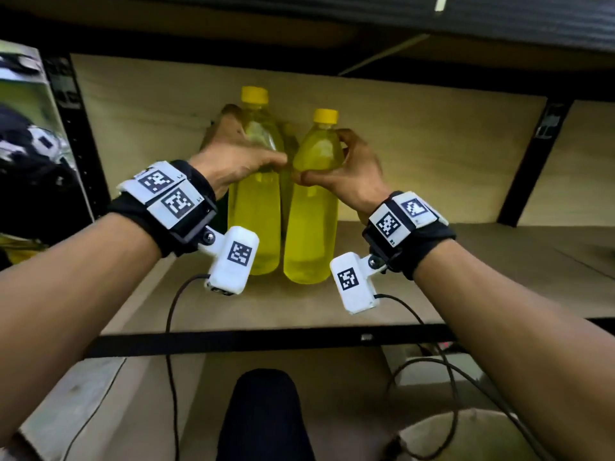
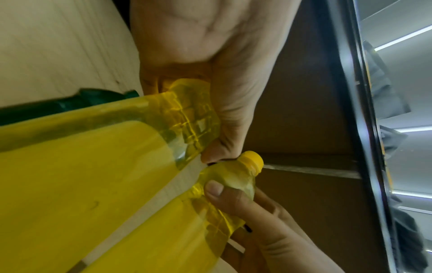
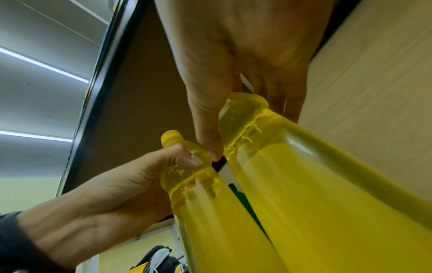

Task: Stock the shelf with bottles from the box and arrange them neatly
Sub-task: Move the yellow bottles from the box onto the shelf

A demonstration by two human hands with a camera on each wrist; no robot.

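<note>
Two clear bottles of yellow liquid with yellow caps stand upright, side by side, on the wooden shelf (image 1: pixel 432 287). My left hand (image 1: pixel 253 141) grips the left bottle (image 1: pixel 254 211) round its shoulder, below the cap. My right hand (image 1: pixel 322 158) grips the right bottle (image 1: pixel 311 227) the same way, thumb in front. The two thumbs almost meet between the bottles. In the left wrist view the left hand (image 2: pixel 210 114) wraps the upper bottle (image 2: pixel 93 157). The right wrist view shows the right hand (image 3: pixel 245 114) round its bottle (image 3: pixel 315 175).
A dark green object (image 2: pixel 70 103) sits behind the left bottle, mostly hidden. A black upright (image 1: pixel 76 128) bounds the shelf on the left, another (image 1: pixel 525 168) on the right. The shelf's black front rail (image 1: pixel 266 341) runs below the wrists. Cables hang down over a lower board (image 1: pixel 133 394).
</note>
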